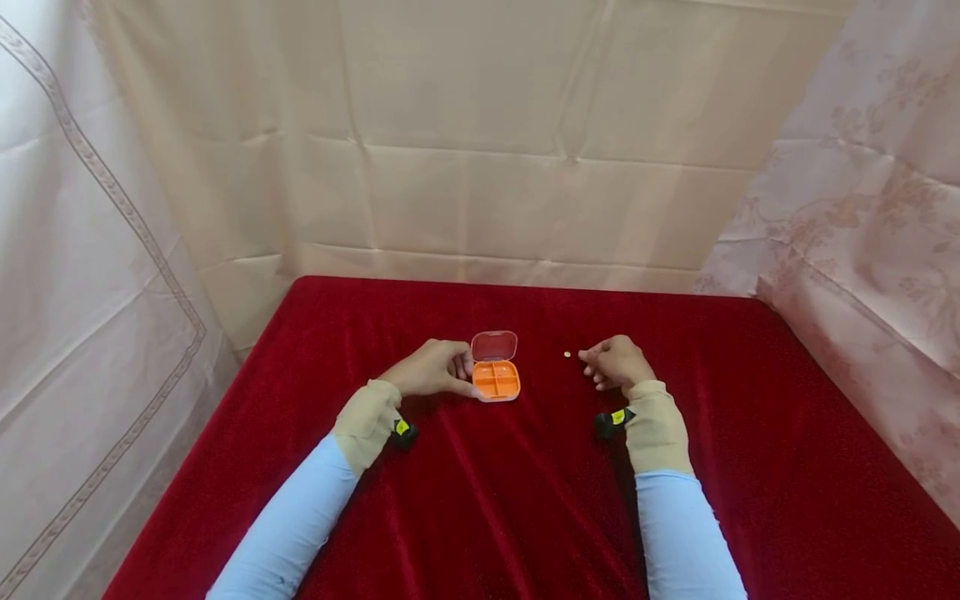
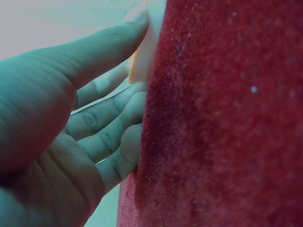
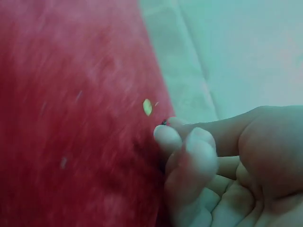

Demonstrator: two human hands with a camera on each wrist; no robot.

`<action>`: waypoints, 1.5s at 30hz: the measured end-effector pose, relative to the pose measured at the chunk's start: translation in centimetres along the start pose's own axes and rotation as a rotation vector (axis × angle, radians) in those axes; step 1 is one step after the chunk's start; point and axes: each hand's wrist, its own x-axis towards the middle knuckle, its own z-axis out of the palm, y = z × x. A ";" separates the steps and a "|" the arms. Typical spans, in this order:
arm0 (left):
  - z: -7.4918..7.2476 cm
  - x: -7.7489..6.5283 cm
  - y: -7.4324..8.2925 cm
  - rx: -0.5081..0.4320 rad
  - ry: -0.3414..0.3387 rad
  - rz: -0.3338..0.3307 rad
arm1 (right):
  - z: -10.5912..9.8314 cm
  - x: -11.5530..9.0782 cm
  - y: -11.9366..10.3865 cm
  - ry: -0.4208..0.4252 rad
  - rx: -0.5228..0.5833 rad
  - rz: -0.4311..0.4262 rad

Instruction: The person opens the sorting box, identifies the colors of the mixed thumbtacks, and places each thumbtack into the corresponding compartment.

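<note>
The pill box (image 1: pixel 495 380) rests on the bench (image 1: pixel 540 500), its lid (image 1: pixel 494 345) opened back behind the compartments. The left hand (image 1: pixel 431 368) is at the box's left side, thumb at the near corner. To the right of the box, the pill (image 1: pixel 567 354) lies on the bench, just beside the fingertips of the right hand (image 1: pixel 619 362); whether anything sits between those fingertips is too small to tell. Curtains hang left (image 1: pixel 75 250), right (image 1: pixel 885 292) and behind (image 1: pixel 465 150) the bench.

Head view bright, evenly lit. Wrist views hazy, teal-tinted; in left, pale backdrop (image 2: pixel 61 23) washed out, velvet cloth (image 2: pixel 227 127) shadowed beside hand (image 2: pixel 47 109); in right, cloth blurred.
</note>
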 end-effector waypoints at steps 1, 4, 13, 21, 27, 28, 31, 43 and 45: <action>0.0 0.0 0.0 0.002 -0.003 0.002 | -0.1 0.0 0.0 -0.023 0.036 -0.016; -0.1 0.1 -0.3 0.002 -0.011 0.011 | -0.2 0.1 0.1 -0.101 0.202 -0.049; 1.7 -0.3 -0.6 -0.034 -0.021 0.016 | -0.5 -0.4 1.1 -0.380 0.777 -0.053; 2.1 -0.5 -0.5 -0.037 -0.020 0.016 | -0.5 -0.6 1.1 -0.501 0.895 -0.078; 0.9 -0.2 -0.7 -0.001 -0.033 0.012 | -0.5 0.0 0.1 -0.536 0.922 -0.089; 0.7 -0.1 -0.7 0.001 -0.037 0.012 | -0.5 0.1 0.0 -0.544 0.925 -0.090; 0.3 -0.1 -0.6 0.001 -0.042 0.012 | -0.4 0.2 -0.2 -0.551 0.934 -0.093; -0.1 0.0 -0.5 0.012 -0.050 0.010 | -0.3 0.2 -0.6 -0.531 0.932 -0.107; -0.1 0.0 -0.5 0.008 -0.053 0.014 | -0.2 0.2 -0.8 -0.523 0.916 -0.113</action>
